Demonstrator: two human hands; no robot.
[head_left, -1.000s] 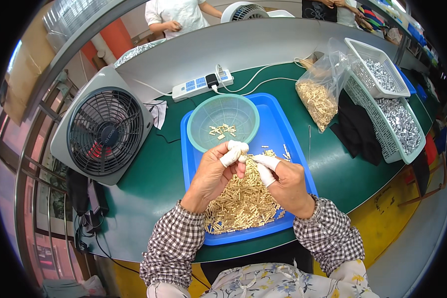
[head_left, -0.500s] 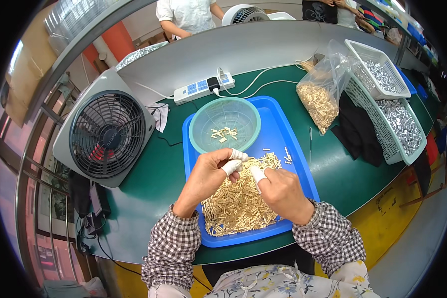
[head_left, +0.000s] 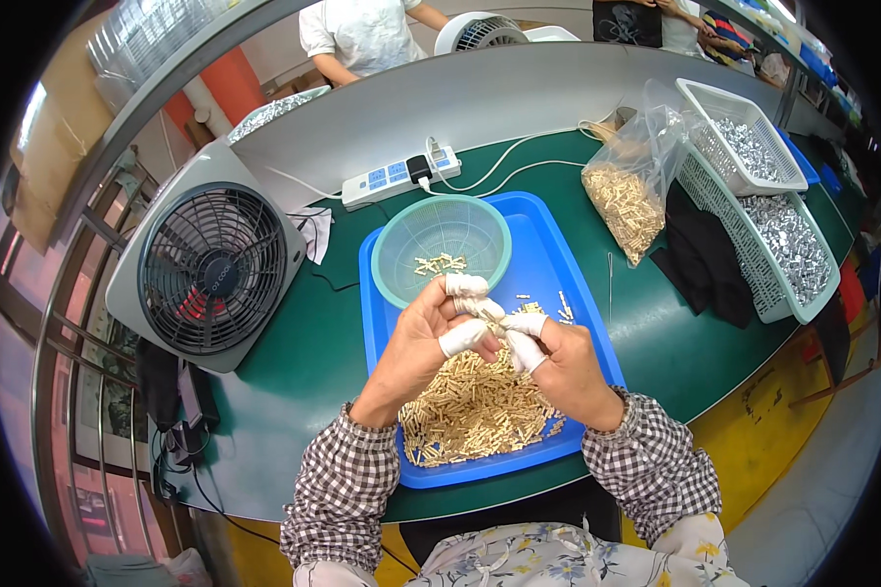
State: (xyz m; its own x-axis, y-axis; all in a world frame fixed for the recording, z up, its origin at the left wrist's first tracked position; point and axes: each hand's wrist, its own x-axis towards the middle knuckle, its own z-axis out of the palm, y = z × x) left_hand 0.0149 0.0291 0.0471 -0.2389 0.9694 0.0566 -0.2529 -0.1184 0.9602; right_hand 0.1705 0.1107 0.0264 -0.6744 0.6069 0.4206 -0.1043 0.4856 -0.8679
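Brass pins (head_left: 475, 411), small and gold-coloured, heaped loose in near half of blue tray (head_left: 578, 323) on green desk (head_left: 303, 362). Checked sleeves in from lower edge. Left hand (head_left: 416, 342) and right hand (head_left: 563, 367) raised just above heap, white finger cots on the tips, fingertips pressed together and pinching a pin or two between them; exact count too small to tell. Step in hand, by the look: picking pins off heap, mating or checking a pair at fingertips. Next move likely calls for a short, steady carry forward with pinch held firm, release only once over the bowl.

Beyond hands, teal mesh bowl (head_left: 440, 249) sitting in far end of tray, a few pins in its bottom. Few stray pins on tray floor right of bowl. Left, grey box fan (head_left: 210, 269). Behind tray, white power strip (head_left: 396, 176). Right, clear bag (head_left: 631, 191) of more brass parts, dark cloth (head_left: 705, 259), white baskets (head_left: 788, 245) of silver parts. Far side, another person in white top (head_left: 362, 34).
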